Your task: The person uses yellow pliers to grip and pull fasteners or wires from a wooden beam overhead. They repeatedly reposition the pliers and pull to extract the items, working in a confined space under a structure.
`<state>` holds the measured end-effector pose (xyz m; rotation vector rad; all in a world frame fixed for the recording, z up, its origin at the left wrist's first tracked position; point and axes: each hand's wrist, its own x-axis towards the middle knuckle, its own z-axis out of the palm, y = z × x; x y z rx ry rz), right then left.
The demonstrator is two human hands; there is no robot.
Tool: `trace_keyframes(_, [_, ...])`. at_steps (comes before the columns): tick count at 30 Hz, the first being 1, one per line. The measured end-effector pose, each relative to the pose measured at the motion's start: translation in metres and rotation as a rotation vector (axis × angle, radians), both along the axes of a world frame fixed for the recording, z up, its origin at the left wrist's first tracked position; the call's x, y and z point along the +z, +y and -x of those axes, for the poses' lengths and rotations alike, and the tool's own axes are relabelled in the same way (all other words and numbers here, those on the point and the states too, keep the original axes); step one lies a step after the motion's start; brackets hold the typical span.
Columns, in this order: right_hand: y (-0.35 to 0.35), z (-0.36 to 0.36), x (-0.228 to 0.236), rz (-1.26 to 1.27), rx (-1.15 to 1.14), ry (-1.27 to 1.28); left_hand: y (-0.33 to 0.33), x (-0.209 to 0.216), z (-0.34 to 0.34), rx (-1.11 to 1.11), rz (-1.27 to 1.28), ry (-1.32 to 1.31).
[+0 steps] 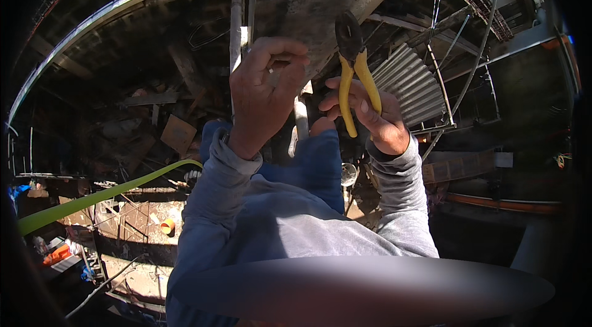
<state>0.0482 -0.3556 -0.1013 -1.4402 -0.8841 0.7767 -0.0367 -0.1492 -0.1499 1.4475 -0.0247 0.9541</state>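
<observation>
Yellow-handled pliers held up in the right hand

The pliers stand nearly upright in front of the person, dark head at the top, the two yellow handles spread apart below it. The right hand is partly closed around the handles: the thumb lies by the right-hand handle, and the fingers curl behind.

To the left, well apart from the pliers, the left hand is raised with its fingers bent over toward the thumb, a small gap showing between them; whether anything thin is pinched there, I cannot tell.

Both arms wear grey sleeves, and blue trousers show below the hands. Beyond the pliers rises a broad grey slab, with a pale pole along its left side. A corrugated sheet lies to the right of the pliers, among thin metal rods.

Farther out, a yellow-green strip runs in from the left, a square board lies in shadowed debris, and a small orange cylinder sits on sunlit ground.
</observation>
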Motion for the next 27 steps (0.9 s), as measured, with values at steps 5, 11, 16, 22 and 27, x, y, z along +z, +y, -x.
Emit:
trace_keyframes(5, [0.029, 0.023, -0.034, -0.216, -0.003, 0.051, 0.052, 0.053, 0.014, 0.331, -0.414, -0.168])
trace_keyframes(11, [0.036, 0.021, -0.004, -0.145, 0.001, 0.118, 0.050, 0.087, -0.002, 0.511, -0.691, -0.158])
trace_keyframes(16, [0.034, 0.018, 0.000, -0.246, 0.232, 0.336, 0.037, 0.080, -0.002, 0.498, -0.506, 0.009])
trace_keyframes(22, [0.043, 0.017, -0.004, -0.279, 0.249, 0.354, 0.044, 0.066, 0.003, 0.342, -0.375, 0.009])
trace_keyframes(27, [0.052, 0.030, -0.004, -0.186, 0.051, 0.154, 0.050, 0.059, 0.005, 0.312, -0.455, -0.031])
